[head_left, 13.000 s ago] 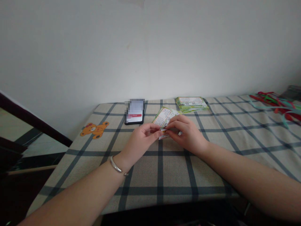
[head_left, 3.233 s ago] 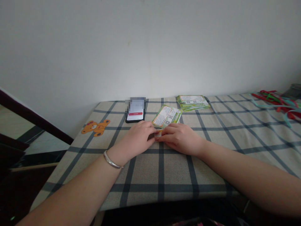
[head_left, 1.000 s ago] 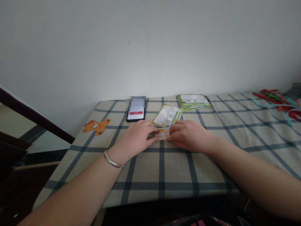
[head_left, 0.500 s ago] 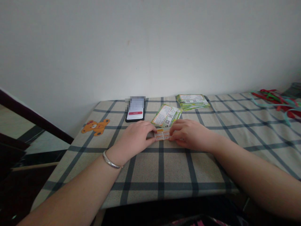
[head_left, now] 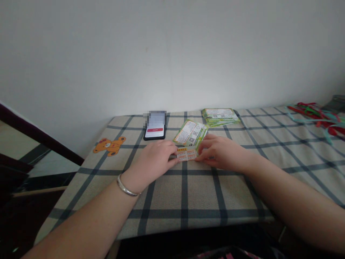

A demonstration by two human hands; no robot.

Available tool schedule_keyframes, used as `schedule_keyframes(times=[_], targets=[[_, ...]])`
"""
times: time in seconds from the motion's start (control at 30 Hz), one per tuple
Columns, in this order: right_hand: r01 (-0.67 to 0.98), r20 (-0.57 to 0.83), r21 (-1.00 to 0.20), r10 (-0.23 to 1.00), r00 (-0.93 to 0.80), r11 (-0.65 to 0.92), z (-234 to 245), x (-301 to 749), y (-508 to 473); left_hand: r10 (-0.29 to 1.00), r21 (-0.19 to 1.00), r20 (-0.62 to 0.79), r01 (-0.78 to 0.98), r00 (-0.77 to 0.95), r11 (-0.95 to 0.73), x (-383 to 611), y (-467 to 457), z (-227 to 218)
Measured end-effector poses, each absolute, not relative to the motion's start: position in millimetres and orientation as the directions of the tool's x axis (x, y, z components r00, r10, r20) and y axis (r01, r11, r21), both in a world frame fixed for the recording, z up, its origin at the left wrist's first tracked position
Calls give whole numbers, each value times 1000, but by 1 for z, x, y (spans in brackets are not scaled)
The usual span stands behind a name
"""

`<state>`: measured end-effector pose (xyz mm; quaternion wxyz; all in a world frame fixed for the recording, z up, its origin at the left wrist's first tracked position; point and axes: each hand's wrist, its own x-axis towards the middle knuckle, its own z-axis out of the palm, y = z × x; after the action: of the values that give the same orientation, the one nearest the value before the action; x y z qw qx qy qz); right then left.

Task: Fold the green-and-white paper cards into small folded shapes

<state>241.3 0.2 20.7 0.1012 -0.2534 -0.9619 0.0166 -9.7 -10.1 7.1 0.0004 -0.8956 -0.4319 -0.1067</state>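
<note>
A small printed paper card (head_left: 186, 154) with orange and white text lies between my hands, close to the tablecloth. My left hand (head_left: 157, 158) pinches its left end, thumb in front and fingers curled behind. At its right end my right hand (head_left: 222, 154) grips the edge between thumb and fingers. Just beyond it, a green and white leaflet (head_left: 190, 132) with printed codes lies at a slant, its lower right corner close to my right fingers. Farther back sits a stack of similar leaflets (head_left: 220, 116). My fingers hide both ends of the card.
A phone (head_left: 154, 132) with a lit screen lies behind my left hand. An orange bear picture (head_left: 109, 146) is on the checked tablecloth (head_left: 161, 196) at left. Red, green and teal ribbons (head_left: 318, 115) lie at far right. The wall (head_left: 172, 57) borders the table's back.
My right fingers have slid slightly right along the card, so more of its printed face shows. The left hand has shifted only a little; leaflets and phone stay put.
</note>
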Motion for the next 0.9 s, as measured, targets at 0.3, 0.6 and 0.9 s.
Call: schedule_keyframes(times=[0.3, 0.6, 0.9], targets=[[485, 157, -129, 500, -851, 865, 18, 246, 4, 768, 61, 193, 774, 610, -630, -9, -11, 6], [487, 129, -269, 532, -837, 831, 12, 249, 10, 763, 74, 216, 769, 609, -634, -11, -5, 3], [487, 247, -245, 540, -805, 838, 10, 240, 6, 775, 139, 335, 785, 536, -603, -11, -3, -5]])
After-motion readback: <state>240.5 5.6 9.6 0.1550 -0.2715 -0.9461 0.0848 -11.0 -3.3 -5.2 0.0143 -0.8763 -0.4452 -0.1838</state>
